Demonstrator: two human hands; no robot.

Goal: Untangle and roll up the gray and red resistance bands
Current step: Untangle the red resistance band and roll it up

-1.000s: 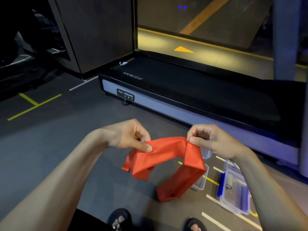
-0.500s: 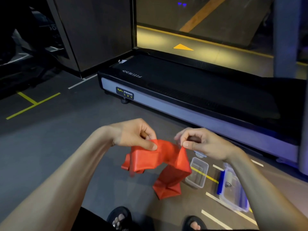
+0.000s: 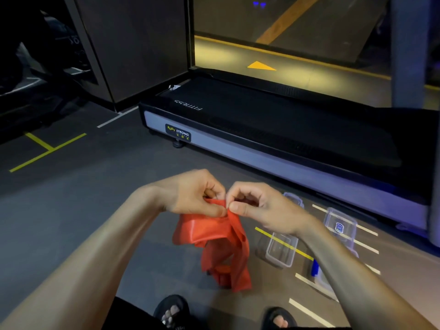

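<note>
Between the two hands, held in the air above the dark gym floor (image 3: 78, 186), hangs the red flat rubber resistance band (image 3: 221, 246). Its top edge is gathered where the hands meet, and the rest drops in crumpled folds, so its long axis runs up and down, with the lower end toward the person's feet. The left hand (image 3: 192, 194) pinches the upper edge between thumb and curled fingers; the right hand (image 3: 254, 206) pinches the same edge just beside it, thumb against forefinger, and the fingertips of the two hands touch.

Below the band, two black open-toed sandals (image 3: 171, 310) show at the bottom edge. To the right, on the floor among yellow and white tape lines, stands a clear plastic box (image 3: 281, 251) without a lid, and farther right lie clear plastic lids and containers (image 3: 340, 225), one bearing a small blue label too blurred to read, another with a blue clip.

Beyond the hands lies a black treadmill deck with a silver side rail (image 3: 273, 129). Its belt reads "FITNESS", upside down from this view, and a dark sticker on the rail reads "BODY STRONG". Farther off, a yellow triangle (image 3: 260, 66) is painted on lit ground.
</note>
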